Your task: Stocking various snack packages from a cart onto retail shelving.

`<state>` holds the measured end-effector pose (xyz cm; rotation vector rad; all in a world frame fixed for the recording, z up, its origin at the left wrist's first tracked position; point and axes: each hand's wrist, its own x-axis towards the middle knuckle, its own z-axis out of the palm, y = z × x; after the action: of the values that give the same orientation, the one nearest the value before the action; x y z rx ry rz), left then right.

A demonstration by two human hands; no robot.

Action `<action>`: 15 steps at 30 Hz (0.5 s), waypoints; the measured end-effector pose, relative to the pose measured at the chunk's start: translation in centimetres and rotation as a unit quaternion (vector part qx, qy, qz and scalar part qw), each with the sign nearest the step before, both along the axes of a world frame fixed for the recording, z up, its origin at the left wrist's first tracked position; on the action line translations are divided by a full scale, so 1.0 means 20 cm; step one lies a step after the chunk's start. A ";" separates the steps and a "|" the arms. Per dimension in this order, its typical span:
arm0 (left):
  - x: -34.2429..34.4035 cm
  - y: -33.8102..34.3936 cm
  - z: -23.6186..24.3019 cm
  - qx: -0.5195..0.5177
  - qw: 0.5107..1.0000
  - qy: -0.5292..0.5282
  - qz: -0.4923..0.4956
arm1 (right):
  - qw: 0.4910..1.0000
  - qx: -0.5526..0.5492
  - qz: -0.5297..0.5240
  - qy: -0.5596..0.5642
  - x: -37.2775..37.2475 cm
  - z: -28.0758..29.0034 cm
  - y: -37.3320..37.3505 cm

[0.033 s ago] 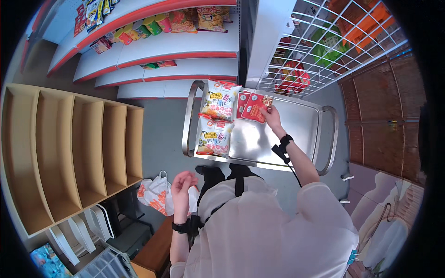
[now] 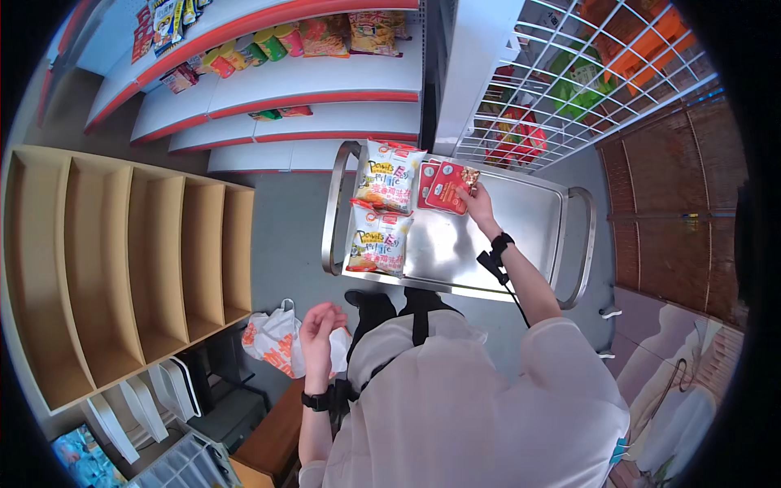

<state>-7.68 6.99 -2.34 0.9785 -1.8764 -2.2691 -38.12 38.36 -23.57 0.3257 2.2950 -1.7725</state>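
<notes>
A steel trolley tray (image 2: 480, 244) carries two white snack bags (image 2: 386, 176) with colourful print on its left side. Beside them, toward the back, lie overlapping flat red packets (image 2: 429, 182). My right hand (image 2: 476, 201) grips the rightmost red packet (image 2: 446, 195), thumb on its face, at the tray's back middle. My left hand (image 2: 324, 329) is below the trolley's left front, fingers loosely curved and apart, holding nothing, above a white plastic bag (image 2: 268, 342) with orange print.
White shelves (image 2: 309, 77) with red edges and snack packs stand ahead. A white wire rack (image 2: 586, 98) with coloured bags is at right front, wooden cubby shelving (image 2: 154, 260) at left. Grey floor (image 2: 289, 228) surrounds the trolley. A wooden panel (image 2: 655, 163) is far right.
</notes>
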 end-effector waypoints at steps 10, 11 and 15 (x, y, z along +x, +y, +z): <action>0.13 -0.07 0.01 -0.002 0.996 -0.036 0.078 | 0.996 0.068 0.043 0.045 -0.12 -0.26 -0.09; 0.14 -0.08 0.01 -0.001 0.996 -0.039 0.085 | 0.992 0.112 0.035 0.041 -0.11 -0.23 -0.10; 0.14 -0.09 0.00 0.000 0.996 -0.041 0.085 | 0.981 0.184 0.045 0.043 -0.10 -0.14 -0.12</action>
<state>-4.85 5.13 -2.42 1.1979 -1.7463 -2.1645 -40.18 35.94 -26.34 0.2026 2.6509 -1.3391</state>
